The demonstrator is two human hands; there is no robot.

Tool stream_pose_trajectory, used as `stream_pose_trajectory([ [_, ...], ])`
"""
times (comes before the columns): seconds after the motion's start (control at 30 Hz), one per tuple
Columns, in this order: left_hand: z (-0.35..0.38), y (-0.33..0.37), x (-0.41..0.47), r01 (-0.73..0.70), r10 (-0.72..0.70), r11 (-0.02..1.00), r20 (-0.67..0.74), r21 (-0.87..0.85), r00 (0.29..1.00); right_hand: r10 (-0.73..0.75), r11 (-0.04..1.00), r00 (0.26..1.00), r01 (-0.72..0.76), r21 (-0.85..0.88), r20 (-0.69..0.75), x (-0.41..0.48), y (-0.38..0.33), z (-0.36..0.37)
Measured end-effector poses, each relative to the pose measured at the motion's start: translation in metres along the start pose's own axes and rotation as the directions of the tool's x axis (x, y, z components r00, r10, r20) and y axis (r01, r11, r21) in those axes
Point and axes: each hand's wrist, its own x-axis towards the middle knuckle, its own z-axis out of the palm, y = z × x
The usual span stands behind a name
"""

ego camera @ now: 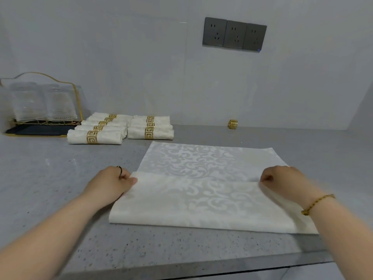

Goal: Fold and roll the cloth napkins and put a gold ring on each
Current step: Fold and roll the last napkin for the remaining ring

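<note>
Landmark: the white damask napkin (pixel 203 178) lying in the middle of the grey surface (pixel 50 178); all places below are given from it.
Step in hand: first fold, by my reading. The near part of the napkin is doubled over toward the wall, its edge lying across the middle of the cloth.
Left hand (pixel 112 181): at the napkin's left side, fingers curled and pinching the left corner of the folded edge.
Right hand (pixel 282 180): at the napkin's right side, pinching the right corner of the same edge.
Finished rolls (pixel 121 128): beyond the napkin's far left corner, two rows of rolled napkins, each already in a gold band.
Loose gold ring (pixel 232 124): beyond the napkin's far edge, toward the right, standing alone near the wall.
Glass rack (pixel 40 102): further left than the rolls, against the wall.
Next move: probably carry both corners onward evenly, keeping the edge straight and square, then narrow the cloth for rolling; the ring waits within reach.
</note>
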Motion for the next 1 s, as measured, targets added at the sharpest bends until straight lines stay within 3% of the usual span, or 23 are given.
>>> stream_pose_trajectory([
  [0.13,0.013,0.015,0.018,-0.006,0.025,0.98,-0.09,0.197,0.996,0.01,0.99,0.988,-0.032,-0.141,-0.153,0.026,0.0,0.02],
  [0.23,0.019,0.017,0.033,-0.032,0.068,0.956,-0.114,0.292,0.991,0.04,0.983,0.983,-0.071,-0.169,-0.179,0.038,0.004,0.031],
  [0.37,0.016,0.004,0.044,-0.011,0.009,0.999,-0.072,-0.03,0.997,0.068,0.993,0.971,-0.089,-0.083,-0.228,0.047,0.01,0.045],
  [0.43,0.015,0.001,0.039,-0.15,0.15,0.985,-0.006,-0.083,0.989,0.074,0.996,0.964,-0.085,-0.035,-0.257,0.048,0.01,0.048],
  [0.53,0.017,0.021,0.018,-0.408,0.412,0.911,0.165,-0.059,0.896,0.078,0.997,0.964,-0.073,0.029,-0.252,0.051,0.008,0.046],
  [0.7,0.037,0.04,-0.003,-0.592,0.483,0.802,0.491,0.086,0.725,0.09,0.988,0.986,-0.071,0.135,-0.141,0.062,0.009,0.04],
  [0.87,0.048,0.03,-0.001,-0.58,0.395,0.797,0.582,0.168,0.711,0.141,0.951,0.988,-0.152,0.268,0.058,0.069,0.02,0.026],
  [1.0,0.047,0.032,-0.003,-0.549,0.338,0.812,0.605,0.2,0.721,0.187,0.974,0.97,-0.204,0.1,0.152,0.067,0.043,0.006],
])
